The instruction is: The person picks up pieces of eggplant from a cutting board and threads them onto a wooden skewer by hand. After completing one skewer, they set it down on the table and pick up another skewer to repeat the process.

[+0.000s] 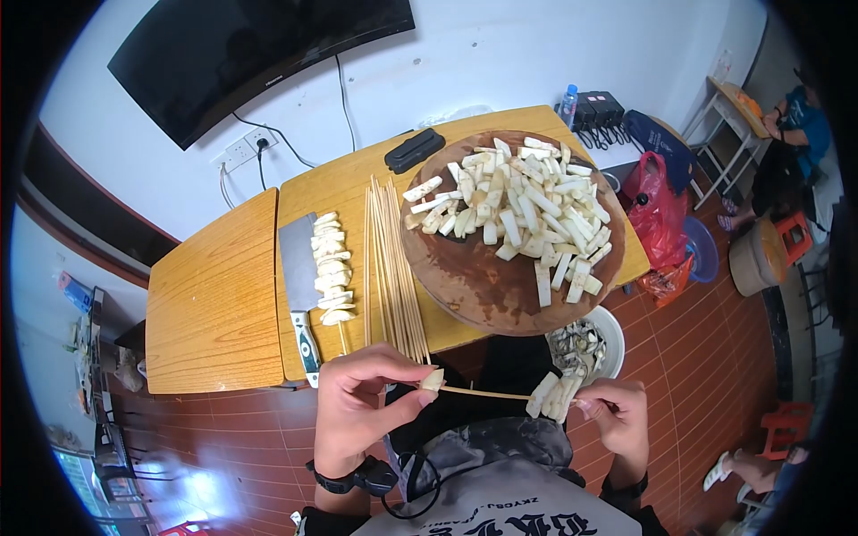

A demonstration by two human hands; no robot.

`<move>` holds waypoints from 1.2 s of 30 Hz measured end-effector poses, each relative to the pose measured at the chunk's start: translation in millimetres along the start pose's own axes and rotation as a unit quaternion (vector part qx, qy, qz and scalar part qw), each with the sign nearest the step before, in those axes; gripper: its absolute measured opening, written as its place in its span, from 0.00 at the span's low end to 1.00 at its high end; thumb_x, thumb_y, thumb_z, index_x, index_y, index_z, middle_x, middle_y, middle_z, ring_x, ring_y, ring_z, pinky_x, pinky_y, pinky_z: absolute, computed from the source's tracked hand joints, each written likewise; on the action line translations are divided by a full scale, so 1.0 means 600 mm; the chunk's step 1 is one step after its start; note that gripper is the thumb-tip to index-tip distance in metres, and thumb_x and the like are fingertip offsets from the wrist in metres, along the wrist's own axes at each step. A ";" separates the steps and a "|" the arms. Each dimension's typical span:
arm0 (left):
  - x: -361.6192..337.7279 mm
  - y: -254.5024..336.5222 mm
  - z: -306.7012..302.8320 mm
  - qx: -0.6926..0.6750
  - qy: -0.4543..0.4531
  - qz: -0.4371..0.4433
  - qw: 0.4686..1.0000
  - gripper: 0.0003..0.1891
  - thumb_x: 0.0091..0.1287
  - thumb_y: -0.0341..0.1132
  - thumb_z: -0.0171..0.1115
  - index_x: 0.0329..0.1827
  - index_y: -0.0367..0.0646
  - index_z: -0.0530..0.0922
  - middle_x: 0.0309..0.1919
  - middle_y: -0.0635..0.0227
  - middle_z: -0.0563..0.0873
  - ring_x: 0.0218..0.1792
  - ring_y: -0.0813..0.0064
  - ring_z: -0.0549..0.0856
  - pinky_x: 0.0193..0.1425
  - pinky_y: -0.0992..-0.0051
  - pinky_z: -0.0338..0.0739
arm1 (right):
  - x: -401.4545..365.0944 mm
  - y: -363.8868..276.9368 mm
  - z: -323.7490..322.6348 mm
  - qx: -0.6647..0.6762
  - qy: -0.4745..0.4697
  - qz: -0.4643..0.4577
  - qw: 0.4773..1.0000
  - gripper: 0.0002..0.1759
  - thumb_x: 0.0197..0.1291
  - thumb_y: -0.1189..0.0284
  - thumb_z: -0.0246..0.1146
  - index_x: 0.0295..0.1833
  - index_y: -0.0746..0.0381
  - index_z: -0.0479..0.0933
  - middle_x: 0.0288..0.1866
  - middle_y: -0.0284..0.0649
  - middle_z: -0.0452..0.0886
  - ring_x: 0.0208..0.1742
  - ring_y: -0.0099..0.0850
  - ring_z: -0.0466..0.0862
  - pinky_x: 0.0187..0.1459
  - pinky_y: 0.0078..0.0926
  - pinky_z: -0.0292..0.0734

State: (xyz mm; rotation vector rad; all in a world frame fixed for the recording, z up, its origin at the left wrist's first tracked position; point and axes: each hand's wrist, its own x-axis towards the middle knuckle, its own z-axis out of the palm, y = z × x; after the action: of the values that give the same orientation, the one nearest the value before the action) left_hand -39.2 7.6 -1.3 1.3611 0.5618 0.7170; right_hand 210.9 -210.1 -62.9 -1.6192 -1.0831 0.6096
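Note:
My left hand [371, 402] pinches a pale vegetable piece [433, 381], which looks like peeled eggplant, at the left end of a thin bamboo skewer [487, 393]. At the skewer's other end, my right hand [618, 418] is closed around it, beside several threaded pieces [553, 397]. Beyond my hands, a round wooden cutting board [465, 281] carries a heap of cut pale strips [536, 196]. Loose bamboo skewers [389, 268] lie left of the board. Further left are a loaded skewer [332, 268] and a cleaver [299, 268] with its handle toward me.
A white bucket [612, 344] with dark-and-pale scraps stands below the board's near edge. On the wooden table [214, 304] lies a black case [415, 150]. Red plastic bags [657, 210] and a blue basin [702, 250] are to the right. Other people sit at the right edge.

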 end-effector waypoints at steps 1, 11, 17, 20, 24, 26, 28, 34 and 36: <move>0.000 0.000 -0.001 0.003 -0.002 -0.001 1.000 0.17 0.53 0.09 0.71 0.45 0.31 0.88 0.40 0.59 0.88 0.42 0.72 0.88 0.49 0.76 0.81 | 0.001 0.002 0.002 -0.004 0.009 -0.011 1.000 0.06 0.57 0.85 0.67 0.37 0.67 0.87 0.25 0.41 0.85 0.23 0.28 0.83 0.27 0.23 0.73; -0.001 -0.004 0.002 0.009 -0.005 -0.006 1.000 0.16 0.54 0.10 0.71 0.44 0.32 0.88 0.40 0.59 0.89 0.43 0.73 0.89 0.50 0.76 0.82 | -0.003 0.003 -0.001 0.007 0.008 0.008 1.000 0.03 0.59 0.83 0.67 0.34 0.69 0.86 0.25 0.40 0.85 0.21 0.26 0.82 0.25 0.22 0.72; -0.001 -0.002 0.001 0.025 -0.015 -0.002 1.000 0.15 0.53 0.10 0.71 0.44 0.32 0.88 0.40 0.59 0.89 0.43 0.73 0.89 0.50 0.76 0.82 | -0.003 0.002 0.001 -0.007 0.014 -0.006 1.000 0.03 0.60 0.83 0.66 0.34 0.69 0.86 0.24 0.40 0.85 0.21 0.26 0.82 0.26 0.21 0.73; 0.000 -0.005 0.001 0.030 -0.021 0.000 0.999 0.15 0.54 0.10 0.71 0.44 0.32 0.88 0.40 0.58 0.89 0.43 0.73 0.89 0.51 0.76 0.82 | -0.002 0.002 0.000 -0.007 0.018 -0.011 1.000 0.03 0.60 0.83 0.67 0.34 0.69 0.86 0.24 0.40 0.85 0.21 0.26 0.82 0.26 0.21 0.73; -0.002 -0.007 0.002 0.022 -0.020 -0.002 1.000 0.15 0.54 0.10 0.71 0.44 0.32 0.88 0.41 0.58 0.90 0.43 0.73 0.89 0.51 0.76 0.82 | -0.004 0.005 -0.002 -0.004 0.015 -0.011 1.000 0.03 0.59 0.83 0.67 0.34 0.69 0.86 0.24 0.40 0.85 0.21 0.26 0.82 0.26 0.21 0.73; -0.002 -0.009 0.002 0.020 -0.022 -0.001 1.000 0.16 0.54 0.10 0.71 0.44 0.32 0.88 0.41 0.57 0.90 0.43 0.72 0.89 0.51 0.76 0.82 | -0.004 0.005 -0.002 -0.003 0.014 -0.011 1.000 0.03 0.59 0.83 0.67 0.34 0.69 0.86 0.24 0.40 0.85 0.21 0.26 0.82 0.26 0.21 0.73; -0.003 -0.010 0.002 0.020 -0.025 -0.001 0.999 0.16 0.54 0.10 0.71 0.45 0.32 0.88 0.41 0.57 0.90 0.43 0.72 0.90 0.51 0.76 0.82 | -0.004 0.005 -0.001 -0.003 0.014 -0.010 1.000 0.03 0.60 0.82 0.67 0.34 0.69 0.86 0.24 0.40 0.85 0.21 0.26 0.82 0.25 0.21 0.72; 0.000 -0.007 0.002 -0.005 -0.038 -0.010 0.999 0.16 0.54 0.10 0.71 0.45 0.32 0.88 0.41 0.56 0.90 0.45 0.71 0.90 0.53 0.75 0.83 | -0.003 0.004 -0.002 -0.007 0.011 -0.011 1.000 0.03 0.60 0.82 0.67 0.34 0.69 0.86 0.24 0.40 0.85 0.20 0.26 0.81 0.25 0.21 0.72; 0.000 -0.008 0.003 -0.024 -0.043 -0.016 0.999 0.16 0.54 0.10 0.71 0.45 0.32 0.88 0.41 0.56 0.90 0.45 0.71 0.90 0.53 0.75 0.83 | -0.002 0.000 -0.005 -0.007 0.002 -0.003 1.000 0.04 0.58 0.84 0.66 0.36 0.67 0.86 0.24 0.41 0.84 0.22 0.28 0.82 0.26 0.23 0.73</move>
State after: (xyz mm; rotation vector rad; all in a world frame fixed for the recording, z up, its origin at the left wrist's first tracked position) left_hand -37.6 6.2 -5.9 1.3286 0.4938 0.6392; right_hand 212.8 -212.8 -62.3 -1.6287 -1.0912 0.5944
